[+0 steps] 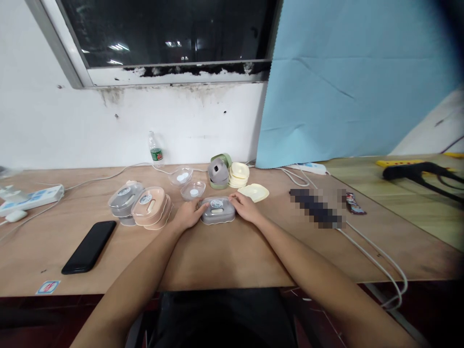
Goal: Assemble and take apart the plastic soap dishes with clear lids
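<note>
A grey soap box with a clear lid (217, 210) lies on the wooden table (224, 256) in front of me. My left hand (189, 214) grips its left end with curled fingers. My right hand (245, 207) grips its right end the same way. To the left stand finished boxes on edge: a pink one (150, 207) and a grey one (125, 199). Behind lie two clear lids (186, 182), a pile of grey and green bases (219, 173), and cream trays (239, 174), with one cream tray (254, 192) lying apart.
A black phone (89, 246) lies at the left front. White power strips (32, 198) and cables run along the back. A small bottle (155, 150) stands by the wall. A blue sheet (355, 77) hangs right; a dark strip (317, 207) and a yellow-black tool (416, 168) lie right.
</note>
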`<state>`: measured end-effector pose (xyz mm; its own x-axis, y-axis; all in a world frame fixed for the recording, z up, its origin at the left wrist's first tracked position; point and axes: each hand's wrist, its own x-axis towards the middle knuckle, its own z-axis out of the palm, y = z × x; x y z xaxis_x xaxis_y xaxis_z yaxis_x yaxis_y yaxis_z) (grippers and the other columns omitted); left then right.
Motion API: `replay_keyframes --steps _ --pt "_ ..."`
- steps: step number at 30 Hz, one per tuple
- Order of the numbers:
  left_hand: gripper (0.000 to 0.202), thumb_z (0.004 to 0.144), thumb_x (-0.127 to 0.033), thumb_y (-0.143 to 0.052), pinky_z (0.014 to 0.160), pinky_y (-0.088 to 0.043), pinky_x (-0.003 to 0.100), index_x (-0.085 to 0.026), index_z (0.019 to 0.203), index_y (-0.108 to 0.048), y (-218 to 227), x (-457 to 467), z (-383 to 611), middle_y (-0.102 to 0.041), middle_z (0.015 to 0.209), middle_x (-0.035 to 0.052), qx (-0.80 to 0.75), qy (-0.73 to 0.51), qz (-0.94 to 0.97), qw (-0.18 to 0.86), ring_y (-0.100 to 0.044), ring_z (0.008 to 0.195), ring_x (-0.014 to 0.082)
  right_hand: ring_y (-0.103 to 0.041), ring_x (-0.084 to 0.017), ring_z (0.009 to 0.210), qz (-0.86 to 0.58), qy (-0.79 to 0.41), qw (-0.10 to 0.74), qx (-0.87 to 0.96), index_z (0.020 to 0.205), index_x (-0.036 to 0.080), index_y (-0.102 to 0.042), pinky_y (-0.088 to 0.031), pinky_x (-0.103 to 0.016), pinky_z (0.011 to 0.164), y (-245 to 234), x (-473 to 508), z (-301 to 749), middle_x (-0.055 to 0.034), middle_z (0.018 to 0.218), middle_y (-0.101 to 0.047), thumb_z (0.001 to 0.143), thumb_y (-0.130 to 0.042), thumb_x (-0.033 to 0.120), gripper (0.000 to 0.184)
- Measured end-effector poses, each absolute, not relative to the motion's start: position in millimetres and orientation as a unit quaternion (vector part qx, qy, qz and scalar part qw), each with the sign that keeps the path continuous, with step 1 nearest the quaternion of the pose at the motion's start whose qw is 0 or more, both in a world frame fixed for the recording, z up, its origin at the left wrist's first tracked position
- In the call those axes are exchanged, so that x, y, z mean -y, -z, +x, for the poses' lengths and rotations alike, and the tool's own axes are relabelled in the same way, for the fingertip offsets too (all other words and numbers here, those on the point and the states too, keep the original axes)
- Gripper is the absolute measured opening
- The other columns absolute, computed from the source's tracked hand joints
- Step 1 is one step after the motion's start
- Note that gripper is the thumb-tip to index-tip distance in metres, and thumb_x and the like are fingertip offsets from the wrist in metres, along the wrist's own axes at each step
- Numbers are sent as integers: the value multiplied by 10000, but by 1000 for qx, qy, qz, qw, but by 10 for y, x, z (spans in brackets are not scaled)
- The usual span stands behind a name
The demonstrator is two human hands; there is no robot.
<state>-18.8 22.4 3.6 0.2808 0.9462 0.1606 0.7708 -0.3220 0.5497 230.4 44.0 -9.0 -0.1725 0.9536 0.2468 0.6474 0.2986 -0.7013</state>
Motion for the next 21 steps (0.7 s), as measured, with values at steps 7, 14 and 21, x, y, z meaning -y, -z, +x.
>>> replay_keyframes --steps 7,14,21 --pt "427 957 -477 -337 846 -471 306 -209 1162 -599 -17 -288 -236 -654 1080 70 -559 -348 745 106 -626 976 204 -636 -205 851 -531 -212 307 761 1066 207 -620 -437 -297 752 106 -429 2319 -68 966 -702 899 -442 548 419" --pt "334 905 -264 -454 925 -471 357 -194 1210 -570 107 -415 -368 -550 1248 100 -597 -281 749 52 -618 1035 225 -632 -202 816 -530 -212 298 765 1035 206 -635 -439 -301 730 78 -410 2316 -62 936 -703 903 -432 549 420" --pt "267 860 -229 -517 910 -483 365 -209 1105 -620 115 -433 -386 -578 1179 86 -612 -288 736 43 -622 1019 238 -630 -202 806 -529 -215 292 767 1025 209 -650 -442 -305 724 55 -394 2310 -60 910 -704 910 -429 528 404"
